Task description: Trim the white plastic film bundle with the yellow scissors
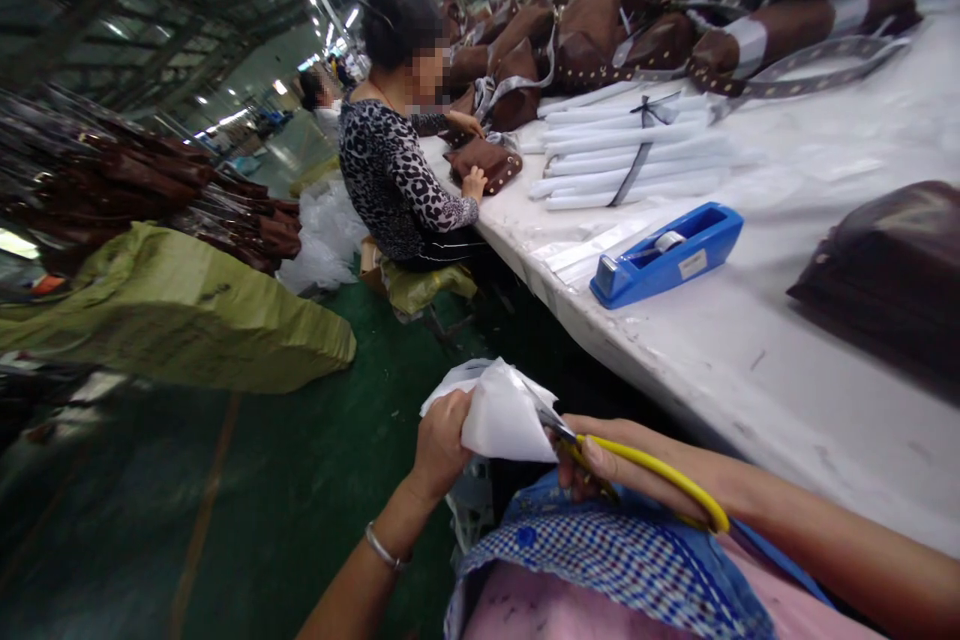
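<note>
Presently, left hand: (pixel 442 440) clenched on the left side of a white sheet (pixel 514 420), fingers bunched, knuckles uppermost.
Left forearm: rises from the bottom edge, slanting up and to the right; silvery bangle (pixel 386 550) at the wrist.
Right hand: (pixel 589 460) grasping yellow-handled scissors (pixel 645 457), thumb laid along the handle; the other fingers partly hidden.
Right forearm: comes in low from the right edge, almost level, wrist beside the table edge.
Blades: pointing up and left, meeting the sheet's right side. Spread of the blades, and whether they bite into it: cannot tell.
Sheet: held up between both hands, folded, off the table, over the wearer's lap; a checked blue garment (pixel 600 560) just below.
Table: (pixel 675 360) white top, running along the right. Nearest item, a blue tape dispenser (pixel 667 255), tilted in view, close to the edge.
Behind dispenser: white rolls (pixel 622 155) bundled with a dark tie; brown bags (pixel 592 30) heaped farther back.
Table, right side: dark bag (pixel 892 280), blurred.
Co-worker: (pixel 401 170) seated at the table's far left side, spotted top; one hand resting on a brown studded bag (pixel 487 165), the other just beyond it.
Floor: (pixel 300 480) green; a yellow-green sack (pixel 172 320) to the left, clear plastic (pixel 322 235) bunched behind.
</note>
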`<state>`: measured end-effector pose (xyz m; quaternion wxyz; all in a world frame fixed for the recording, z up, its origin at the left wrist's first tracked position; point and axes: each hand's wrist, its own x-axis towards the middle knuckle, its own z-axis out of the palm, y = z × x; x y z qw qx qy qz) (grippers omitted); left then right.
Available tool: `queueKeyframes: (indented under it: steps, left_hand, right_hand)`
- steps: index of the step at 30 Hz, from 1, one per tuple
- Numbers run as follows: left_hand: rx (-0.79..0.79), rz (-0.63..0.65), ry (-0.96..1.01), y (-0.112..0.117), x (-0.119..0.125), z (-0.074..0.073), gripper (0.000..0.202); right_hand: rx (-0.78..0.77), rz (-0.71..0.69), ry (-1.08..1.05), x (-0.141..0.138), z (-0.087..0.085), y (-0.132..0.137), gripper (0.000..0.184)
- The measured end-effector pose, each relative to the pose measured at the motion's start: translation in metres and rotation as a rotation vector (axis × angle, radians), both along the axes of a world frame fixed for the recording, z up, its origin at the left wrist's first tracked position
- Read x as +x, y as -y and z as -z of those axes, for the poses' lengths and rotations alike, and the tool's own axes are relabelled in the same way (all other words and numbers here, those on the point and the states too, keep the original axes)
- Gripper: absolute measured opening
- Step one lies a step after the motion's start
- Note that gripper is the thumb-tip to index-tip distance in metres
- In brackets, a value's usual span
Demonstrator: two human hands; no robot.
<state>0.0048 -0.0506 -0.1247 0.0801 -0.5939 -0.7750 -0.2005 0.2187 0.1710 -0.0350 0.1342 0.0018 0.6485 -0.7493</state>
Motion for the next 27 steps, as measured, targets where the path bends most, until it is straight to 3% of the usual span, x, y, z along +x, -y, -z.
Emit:
queueKeyframes:
  steps: [3,8,14,18,24,27]
  left_hand:
    - [-0.039,0.078,-0.085,-0.003,0.007,-0.006,0.031]
    - [-0.093,0.082,-0.138,-0.004,0.013,-0.009,0.025]
    - [-0.087,0.071,-0.136,-0.001,0.017,-0.005,0.029]
    - [-0.124,0.054,-0.145,-0.001,0.022,0.000,0.025]
    - [-0.107,0.045,-0.118,0.001,0.027,0.006,0.025]
    - [-0.107,0.045,-0.039,0.005,0.026,0.011,0.025]
  right_hand:
    - [-0.017,0.004,-0.018,-0.005,0.001,0.002,0.055]
    - [-0.117,0.123,0.059,-0.010,0.008,0.016,0.060]
    - [-0.244,0.250,0.078,-0.011,0.021,0.036,0.060]
    - [-0.364,0.353,0.043,-0.014,0.020,0.041,0.064]
    - [-0.322,0.451,0.171,-0.016,0.015,0.036,0.060]
    - [-0.283,0.528,0.121,-0.013,0.011,0.025,0.056]
